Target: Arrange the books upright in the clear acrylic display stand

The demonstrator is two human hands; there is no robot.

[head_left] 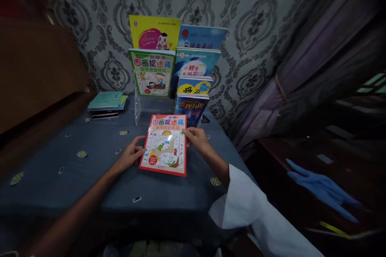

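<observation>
1. Beyond and left of the left fingers [140, 152]: stack of thin books [106, 100], loosely squared, flat on the dark, cloth-covered table [96, 144].
2. Left fingers: grasping the left edge of the red-bordered book [165, 148], thumb on the cover.
3. Between both sets of fingers: red-bordered book, flat, rectangular, glossy; impossible to tell whether lifted clear; seemingly at a two-handed holding step, calling next for even pressure without bending the cover.
4. Just beyond the fingers: rigid transparent stand [136, 111]; bearing upright paper books in tiers, green-bordered book [153, 73] included.
5. Right fingers [190, 132]: pinching the right edge, thumb in front.
6. Well right of the right fingers: limp blue glove [319, 184].
</observation>
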